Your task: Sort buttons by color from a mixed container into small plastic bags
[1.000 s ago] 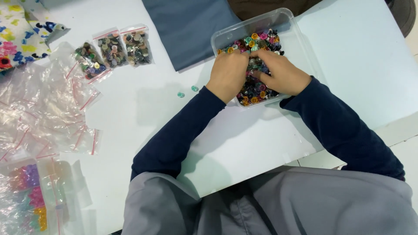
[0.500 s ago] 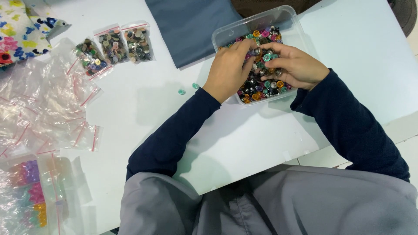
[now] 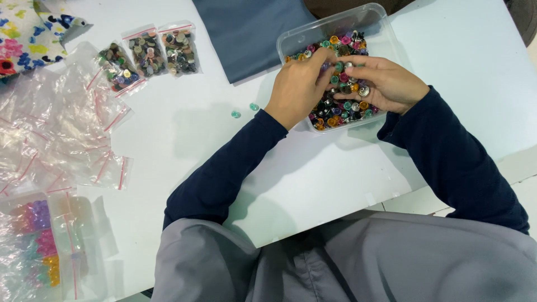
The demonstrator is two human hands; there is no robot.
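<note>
The small mixed-colour buttons (image 3: 341,109) fill a clear plastic tub (image 3: 376,12) at the far right of the white table (image 3: 196,128). They look hard, light and smooth, the sort of thing that likely slides off a fingertip and scatters if the tub is nudged; each is best pinched by its rim between thumb and forefinger, one at a time. Some are shiny metal, others green, pink, orange and dark.

The left hand (image 3: 296,86) rests over the tub's near-left edge, fingers curled in a narrow pinch down among the buttons; whether it has one between the fingertips I cannot tell. The right hand (image 3: 386,84) lies across the tub from the right, fingers half bent and close together, touching the top layer, with a silvery button (image 3: 364,90) at its fingertips; a firm hold on it does not show. The tub itself is thin-walled and probably light.

Just left of the left wrist, two loose green buttons (image 3: 244,110) lie on the table. Beyond the tub lies a folded blue-grey cloth (image 3: 251,33). Further left are three small zip bags of sorted buttons (image 3: 148,53), then a loose heap of empty clear zip bags (image 3: 56,140), slippery and soft. A floral fabric (image 3: 22,33) shows at the far-left corner, and a box of coloured beads (image 3: 39,240) sits at the near left. The tabletop is smooth and pale, so a dropped button would likely roll.
</note>
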